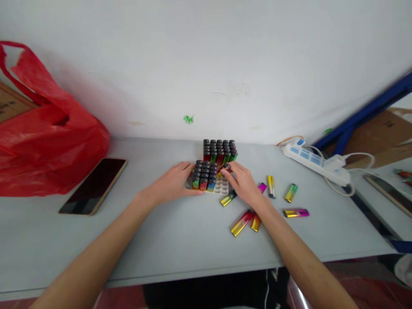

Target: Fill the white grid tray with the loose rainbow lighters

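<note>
My left hand [175, 182] grips the left side of a pale tray [221, 187] with round-edged slots. Several lighters [204, 176] with black tops stand upright in the tray's left part, while slots at its right front show bare. Over the back right of the tray, my right hand [240, 179] pinches a lighter [224, 168] by its black top; fingers hide part of it. Behind stands a second block of upright lighters [219, 148]. Loose metallic lighters lie around my right forearm, among them a red and gold lighter [242, 223] and a yellow lighter [271, 186].
To the left lie a smartphone [94, 186] and a big red plastic bag [54, 141] on the grey table [167, 249]. A white power strip [315, 163] with cables is at the back right, near a blue metal frame [363, 111]. The wall borders the table's back.
</note>
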